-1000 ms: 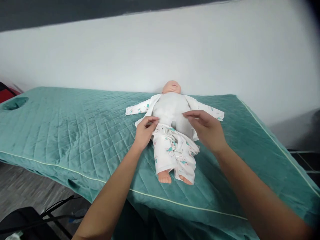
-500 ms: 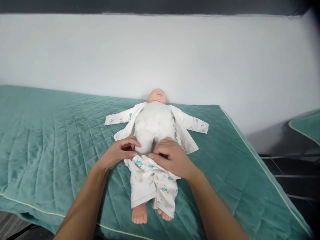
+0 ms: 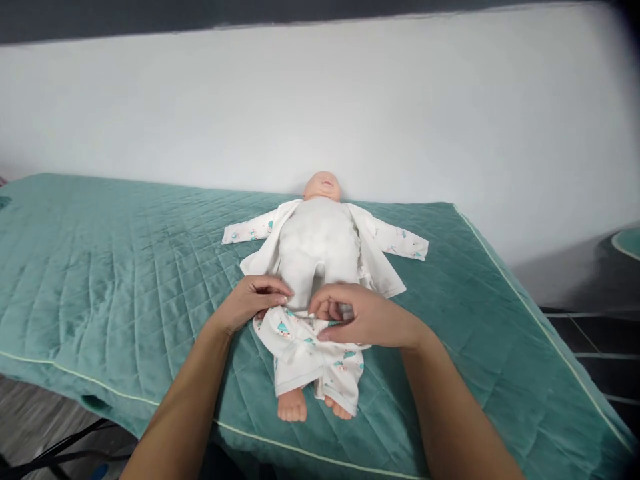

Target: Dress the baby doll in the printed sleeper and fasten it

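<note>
Doll: I have it (image 3: 317, 230) on its back on the green-covered bed (image 3: 150, 273), its head (image 3: 323, 185) at the far edge beside the wall (image 3: 320, 100) and its feet (image 3: 293, 407) toward the near edge, closer to the bed's right end.
Jacket: it (image 3: 385, 273) lies open beneath the doll, both sleeves spread outward and the front flaps folded back from the white body.
Pants: they (image 3: 297, 373) are bunched low on the legs, waistband below the crotch, both feet showing past the cuffs.
Left hand: I see it (image 3: 253, 297) at the waistband's left side, thumb and forefinger tips close together against the thigh; I cannot tell whether cloth is pinched there.
Right hand: it (image 3: 373, 317) is over the waistband's middle and right side, fingers curled, thumb apart from them and lying on the cloth; I cannot confirm a grip.
Step in hand: I read this as working the waistband along the legs; which way, I cannot tell.
Next move: in my judgement it calls for a matched hold on both sides, so the band travels level without twisting.
</note>
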`<control>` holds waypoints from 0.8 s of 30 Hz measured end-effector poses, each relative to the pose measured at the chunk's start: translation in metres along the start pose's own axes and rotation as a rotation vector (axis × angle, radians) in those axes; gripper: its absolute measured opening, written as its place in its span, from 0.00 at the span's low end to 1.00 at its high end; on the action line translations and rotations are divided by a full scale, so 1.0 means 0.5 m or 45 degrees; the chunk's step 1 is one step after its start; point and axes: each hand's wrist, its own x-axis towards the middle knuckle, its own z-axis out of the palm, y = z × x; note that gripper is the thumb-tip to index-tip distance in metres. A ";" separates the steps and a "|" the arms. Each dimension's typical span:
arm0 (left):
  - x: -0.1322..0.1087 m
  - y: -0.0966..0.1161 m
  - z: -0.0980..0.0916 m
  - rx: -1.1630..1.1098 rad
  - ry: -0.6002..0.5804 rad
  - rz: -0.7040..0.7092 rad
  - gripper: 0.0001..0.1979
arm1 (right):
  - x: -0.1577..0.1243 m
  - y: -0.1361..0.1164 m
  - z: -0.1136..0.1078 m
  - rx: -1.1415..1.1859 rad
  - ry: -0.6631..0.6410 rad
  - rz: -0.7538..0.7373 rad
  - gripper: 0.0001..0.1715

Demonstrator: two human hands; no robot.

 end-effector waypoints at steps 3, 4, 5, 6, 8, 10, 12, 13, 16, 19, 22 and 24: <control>0.000 0.004 -0.002 -0.016 -0.058 0.059 0.17 | 0.011 0.011 0.006 0.016 0.299 -0.006 0.07; -0.001 0.006 -0.003 -0.025 -0.081 0.073 0.17 | 0.017 0.015 0.008 0.022 0.420 -0.023 0.06; -0.001 0.008 -0.004 -0.032 -0.108 0.080 0.17 | 0.022 0.020 0.010 0.012 0.525 -0.039 0.05; -0.002 0.010 -0.005 -0.035 -0.136 0.078 0.17 | 0.028 0.024 0.013 -0.018 0.604 -0.043 0.05; -0.005 0.014 -0.007 -0.033 -0.195 0.057 0.18 | 0.038 0.031 0.017 -0.122 0.678 -0.041 0.05; -0.007 0.015 -0.007 -0.029 -0.239 0.035 0.17 | 0.044 0.034 0.021 -0.220 0.678 -0.039 0.05; -0.008 0.012 -0.007 -0.040 -0.236 0.032 0.16 | 0.046 0.034 0.023 -0.248 0.671 -0.026 0.04; -0.008 0.010 -0.006 -0.057 -0.207 0.044 0.16 | 0.045 0.034 0.024 -0.240 0.672 -0.011 0.04; -0.001 0.001 0.000 -0.155 -0.052 0.170 0.15 | 0.039 0.034 0.023 -0.163 0.657 0.044 0.07; 0.008 -0.004 0.007 -0.251 0.108 0.328 0.15 | 0.033 0.036 0.019 -0.014 0.569 0.080 0.12; 0.013 -0.006 0.014 -0.292 0.200 0.341 0.14 | 0.025 0.037 0.014 0.124 0.439 0.083 0.16; 0.014 -0.008 0.017 -0.317 0.253 0.328 0.14 | 0.018 0.038 0.009 0.177 0.394 0.086 0.16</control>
